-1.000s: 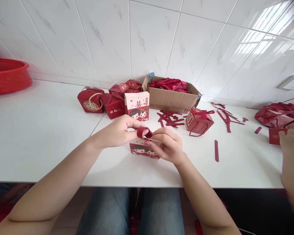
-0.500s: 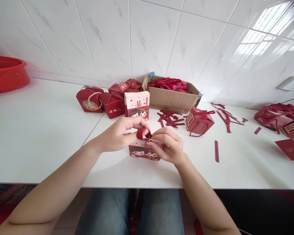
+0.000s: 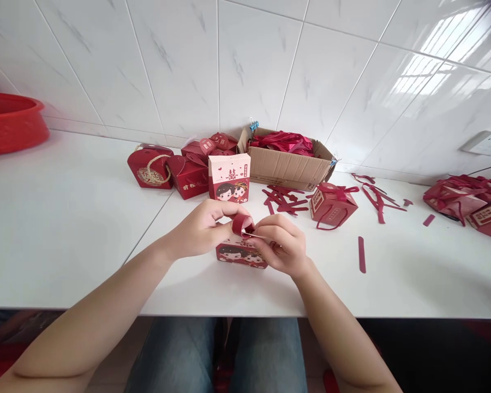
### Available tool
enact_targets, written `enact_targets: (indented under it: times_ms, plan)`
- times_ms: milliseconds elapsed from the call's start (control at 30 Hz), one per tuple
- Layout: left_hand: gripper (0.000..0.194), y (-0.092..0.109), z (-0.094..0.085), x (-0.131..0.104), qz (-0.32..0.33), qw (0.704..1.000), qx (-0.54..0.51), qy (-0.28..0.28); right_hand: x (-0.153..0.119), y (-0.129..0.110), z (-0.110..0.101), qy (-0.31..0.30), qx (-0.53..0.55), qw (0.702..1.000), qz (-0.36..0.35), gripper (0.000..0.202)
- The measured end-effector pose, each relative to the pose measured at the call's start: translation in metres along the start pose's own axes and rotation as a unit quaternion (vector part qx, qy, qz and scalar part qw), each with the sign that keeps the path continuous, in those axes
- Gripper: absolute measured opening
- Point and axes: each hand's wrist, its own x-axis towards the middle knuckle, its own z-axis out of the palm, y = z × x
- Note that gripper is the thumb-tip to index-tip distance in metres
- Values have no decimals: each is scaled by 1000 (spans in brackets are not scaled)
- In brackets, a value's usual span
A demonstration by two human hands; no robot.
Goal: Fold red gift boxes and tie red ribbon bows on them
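Observation:
A small red-and-white gift box [image 3: 240, 255] with cartoon faces stands upright near the front edge of the table. Over its top, a dark red strap [image 3: 239, 225] is curled into a loop. My left hand [image 3: 202, 229] is closed on the curled strap between thumb and fingers. At the box's right upper side, my right hand [image 3: 281, 243] is closed, pinching the pale top edge where the strap meets it. My fingers hide part of that edge and the strap's end.
Behind stands a similar box [image 3: 229, 177], beside other red boxes [image 3: 190, 177]. A cardboard carton [image 3: 284, 166] holds red ribbons. Loose red strips [image 3: 286, 199], a ribboned box [image 3: 333, 204] and a single strip [image 3: 362, 255] lie rightward. A red basin [image 3: 14, 128] sits far left.
The strap loop has shifted slightly to the right with my left fingers. At the far right, a red box has moved mostly out of view. My right hand stays almost still.

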Motion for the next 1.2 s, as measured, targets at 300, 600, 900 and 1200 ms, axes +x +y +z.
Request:
enact_targets:
  times_ms: [300, 600, 900, 1200]
  plan:
    - [14, -6, 6, 0, 28, 999, -14, 41, -1, 2, 1, -2, -27, 1000, -6, 5]
    - [10, -6, 9, -2, -54, 992, -113, 25, -1, 4, 0, -1, -30, 1000, -1, 6]
    - [9, -8, 6, -3, -34, 990, -138, 13, -1, 3, 2, 5, -19, 1000, 22, 10]
    - [10, -14, -3, -4, 27, 998, -44, -21, -3, 3, 5, 39, -25, 999, 22, 11]
